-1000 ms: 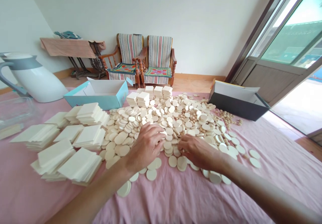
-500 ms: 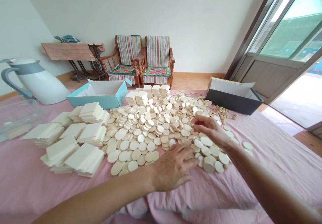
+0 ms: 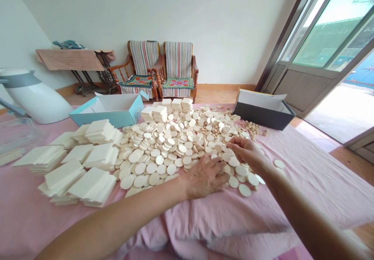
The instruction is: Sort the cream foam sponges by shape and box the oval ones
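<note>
A wide heap of pale round wooden discs (image 3: 159,160) covers the middle of the pink cloth (image 3: 309,162). Over the near side of the heap lies my left hand (image 3: 206,177), palm down, fingers spread and touching the discs. Just to its right, my right hand (image 3: 245,151) hovers low above the discs with thumb and fingers drawn together. Whatever those fingertips hold, if anything, is too small or hidden to make out. Small round wooden beads (image 3: 253,128) lie beyond the right hand, and some are mixed among the discs.
Stacks of square wooden pieces (image 3: 87,184) stand on the left, with smaller stacks (image 3: 160,112) at the back. A blue box (image 3: 117,115) and a black box (image 3: 261,114) sit at the far edge. A white jug (image 3: 37,100) and a clear plastic container (image 3: 17,137) are far left.
My left hand has moved slightly up and farther onto the discs. My right hand has shifted a little to the right against the heap, its fingers still together. The view has turned slightly right.
</note>
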The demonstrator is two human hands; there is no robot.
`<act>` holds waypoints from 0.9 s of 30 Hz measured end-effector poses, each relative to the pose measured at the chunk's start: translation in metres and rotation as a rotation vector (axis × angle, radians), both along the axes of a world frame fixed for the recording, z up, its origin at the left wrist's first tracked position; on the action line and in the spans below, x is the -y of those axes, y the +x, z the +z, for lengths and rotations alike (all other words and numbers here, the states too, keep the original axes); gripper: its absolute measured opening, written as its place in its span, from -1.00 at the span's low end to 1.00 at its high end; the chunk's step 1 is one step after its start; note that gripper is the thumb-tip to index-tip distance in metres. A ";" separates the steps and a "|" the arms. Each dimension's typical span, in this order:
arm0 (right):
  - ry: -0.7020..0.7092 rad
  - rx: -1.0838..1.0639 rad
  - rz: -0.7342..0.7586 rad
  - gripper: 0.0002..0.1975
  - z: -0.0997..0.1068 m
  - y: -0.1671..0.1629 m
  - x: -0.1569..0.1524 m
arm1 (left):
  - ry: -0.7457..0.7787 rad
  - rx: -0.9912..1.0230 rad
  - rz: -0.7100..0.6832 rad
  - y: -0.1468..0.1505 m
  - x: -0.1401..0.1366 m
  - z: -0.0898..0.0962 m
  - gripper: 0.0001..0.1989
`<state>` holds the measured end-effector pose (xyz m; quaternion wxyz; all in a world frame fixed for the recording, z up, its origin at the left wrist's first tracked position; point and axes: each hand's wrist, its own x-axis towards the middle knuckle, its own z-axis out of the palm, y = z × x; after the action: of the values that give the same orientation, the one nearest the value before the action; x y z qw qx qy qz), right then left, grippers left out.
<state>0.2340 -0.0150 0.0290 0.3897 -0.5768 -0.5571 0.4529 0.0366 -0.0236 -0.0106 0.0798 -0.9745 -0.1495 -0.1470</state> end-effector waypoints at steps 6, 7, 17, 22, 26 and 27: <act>0.158 0.373 0.080 -0.74 -0.008 0.002 0.009 | 0.052 -0.016 0.181 -0.056 -0.014 0.005 -0.82; 0.166 0.438 0.092 -0.75 -0.008 0.001 0.011 | 0.055 -0.011 0.228 -0.064 -0.016 0.005 -0.82; 0.225 0.930 0.185 -0.82 -0.020 -0.022 0.042 | 0.050 0.084 0.556 -0.104 -0.024 0.025 -0.81; 0.201 0.940 0.221 -0.87 -0.026 -0.061 0.046 | 0.021 0.171 0.656 -0.107 -0.034 0.015 -0.78; 0.306 0.799 0.333 -0.78 -0.019 -0.078 0.044 | 0.011 0.209 0.677 -0.105 -0.037 0.005 -0.73; 0.321 0.777 0.332 -0.78 -0.016 -0.076 0.042 | 0.007 0.216 0.683 -0.105 -0.037 0.004 -0.72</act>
<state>0.1582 -0.0571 0.0131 0.1585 -0.5391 -0.8101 0.1671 -0.0683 0.0131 -0.0068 0.1113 -0.8469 -0.4737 -0.2145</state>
